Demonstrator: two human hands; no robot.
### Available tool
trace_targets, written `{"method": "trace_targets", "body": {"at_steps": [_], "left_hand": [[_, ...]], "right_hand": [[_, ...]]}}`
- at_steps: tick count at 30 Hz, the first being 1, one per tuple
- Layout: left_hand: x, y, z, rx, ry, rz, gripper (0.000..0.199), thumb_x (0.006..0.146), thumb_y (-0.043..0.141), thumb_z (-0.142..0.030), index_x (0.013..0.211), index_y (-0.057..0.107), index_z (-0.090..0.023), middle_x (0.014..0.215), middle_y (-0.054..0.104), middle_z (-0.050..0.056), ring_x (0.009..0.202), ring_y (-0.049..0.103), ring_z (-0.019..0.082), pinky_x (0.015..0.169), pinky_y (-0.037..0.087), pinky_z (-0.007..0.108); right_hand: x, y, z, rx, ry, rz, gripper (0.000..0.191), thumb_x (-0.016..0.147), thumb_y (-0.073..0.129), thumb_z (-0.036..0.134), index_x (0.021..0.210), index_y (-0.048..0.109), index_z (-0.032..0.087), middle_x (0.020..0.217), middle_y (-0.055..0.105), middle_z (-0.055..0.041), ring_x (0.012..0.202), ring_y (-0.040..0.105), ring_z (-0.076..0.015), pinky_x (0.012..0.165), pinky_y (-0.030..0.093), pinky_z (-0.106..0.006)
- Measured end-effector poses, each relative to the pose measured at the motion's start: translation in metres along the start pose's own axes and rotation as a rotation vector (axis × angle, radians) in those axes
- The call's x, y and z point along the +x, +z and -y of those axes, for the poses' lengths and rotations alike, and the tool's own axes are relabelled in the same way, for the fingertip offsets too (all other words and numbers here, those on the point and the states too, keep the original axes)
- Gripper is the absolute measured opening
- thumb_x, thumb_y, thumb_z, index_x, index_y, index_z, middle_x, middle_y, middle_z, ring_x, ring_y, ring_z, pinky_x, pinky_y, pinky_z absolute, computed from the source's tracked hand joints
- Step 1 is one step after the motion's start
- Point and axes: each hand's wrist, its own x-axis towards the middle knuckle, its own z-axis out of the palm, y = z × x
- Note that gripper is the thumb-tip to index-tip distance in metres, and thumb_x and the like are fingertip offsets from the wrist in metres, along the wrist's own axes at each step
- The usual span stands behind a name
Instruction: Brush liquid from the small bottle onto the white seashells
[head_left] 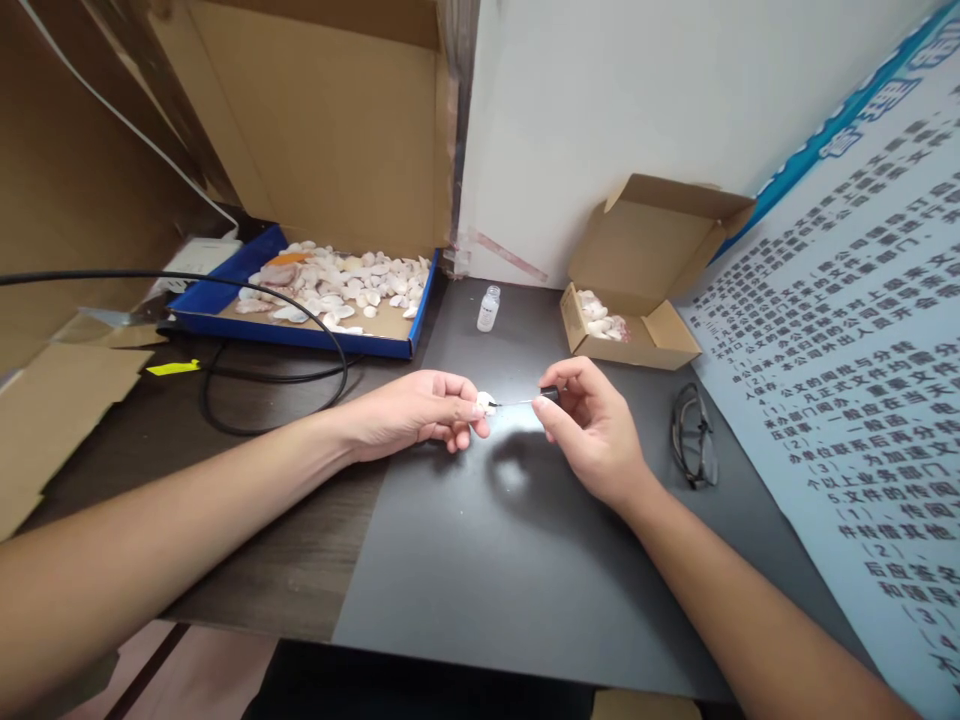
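Pinched between the thumb and fingers of my left hand is a small whitish seashell. My right hand grips the black cap of a thin applicator brush. The brush's slender stem points left, and its dark tip meets the shell, as far as I can see. Both hands hover over the dark grey mat. Behind them a small clear glass bottle stands upright with its neck uncapped.
At the back left, a blue-edged box holds many pale shells. A smaller open cardboard box with shells stands back right. Glasses lie near the printed poster. A black cable loops at left, beside a yellow tag.
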Motion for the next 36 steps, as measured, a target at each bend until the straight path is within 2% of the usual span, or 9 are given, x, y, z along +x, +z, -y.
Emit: {"method": "trace_targets", "body": {"at_steps": [4,12,22,30,36], "left_hand": [[-0.0003,0.0004,-0.0004,0.01,0.0,0.0,0.022,0.081,0.074,-0.03,0.078,0.059,-0.014,0.08,0.07,0.002,0.061,0.059,0.007,0.062,0.046,0.02],[-0.0011,0.002,0.0002,0.081,0.016,-0.008,0.029,0.079,0.076,-0.036,0.077,0.057,-0.014,0.078,0.069,0.002,0.061,0.059,0.007,0.062,0.044,0.021],[-0.0001,0.0027,0.0018,0.189,0.041,-0.014,0.031,0.078,0.076,-0.039,0.08,0.056,-0.015,0.078,0.07,0.002,0.061,0.06,0.008,0.058,0.041,0.021],[-0.0005,0.0023,0.0015,0.167,0.048,-0.002,0.026,0.081,0.074,-0.035,0.083,0.057,-0.016,0.081,0.071,0.002,0.061,0.061,0.008,0.057,0.041,0.02],[-0.0018,0.0045,-0.0008,0.145,0.04,-0.001,0.025,0.08,0.074,-0.033,0.083,0.056,-0.016,0.082,0.071,0.003,0.063,0.064,0.01,0.059,0.045,0.022]], "right_hand": [[0.0003,-0.0003,0.0001,-0.053,-0.001,-0.016,0.011,0.085,0.061,0.018,0.089,0.052,0.022,0.066,0.045,0.0069,0.053,0.044,-0.0092,0.051,0.036,-0.024],[-0.0011,0.0017,-0.0014,0.062,0.041,-0.031,0.009,0.088,0.062,0.023,0.09,0.053,0.022,0.069,0.049,0.0059,0.052,0.045,-0.0083,0.051,0.037,-0.025],[0.0035,0.0035,0.0014,0.213,0.205,-0.06,0.023,0.086,0.066,0.032,0.079,0.048,0.022,0.056,0.047,0.0094,0.043,0.045,-0.0063,0.045,0.035,-0.021],[0.0022,0.0047,0.003,0.027,0.208,-0.059,0.028,0.087,0.064,0.036,0.074,0.044,0.022,0.05,0.047,0.0089,0.042,0.041,-0.0071,0.045,0.03,-0.021],[0.0004,0.0032,0.0045,-0.011,0.198,-0.039,0.026,0.089,0.062,0.037,0.076,0.046,0.022,0.047,0.048,0.0085,0.041,0.041,-0.0079,0.044,0.03,-0.022]]}}
